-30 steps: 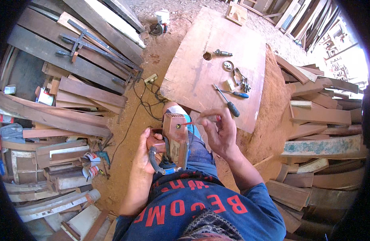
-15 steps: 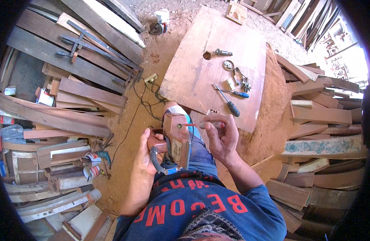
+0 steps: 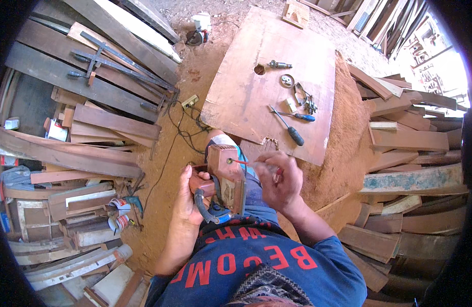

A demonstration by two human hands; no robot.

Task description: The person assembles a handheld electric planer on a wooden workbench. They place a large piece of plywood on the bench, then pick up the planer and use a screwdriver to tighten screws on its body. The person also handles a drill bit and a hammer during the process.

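Observation:
My left hand (image 3: pixel 186 198) is closed around the handle side of a dusty reddish-brown power tool body (image 3: pixel 227 176), held above my lap. A dark grip or hose with a blue end hangs along its lower side. My right hand (image 3: pixel 283 180), slightly blurred, is wrapped round the handle of a screwdriver with a red shaft (image 3: pixel 240 161). Its tip meets a round hole near the tool's upper end. On the board beyond my knees lie a screwdriver with a dark handle (image 3: pixel 295 136), a blue-handled tool (image 3: pixel 304 117), a dark metal part (image 3: pixel 280 64) and a round ring-like part (image 3: pixel 287 80).
The wooden board (image 3: pixel 231 97) has a round hole and rests beside a sawdust heap (image 3: pixel 343 128). Curved timber pieces (image 3: pixel 410 140) are piled on the right, planks (image 3: pixel 92 77) and clamps (image 3: pixel 100 56) on the left. A black cable (image 3: pixel 180 125) runs across the dusty floor.
My right hand has turned about the screwdriver, its fingers rolling over the handle, while the tip stays at the hole. The tool body remains in my left hand. The view has shifted slightly.

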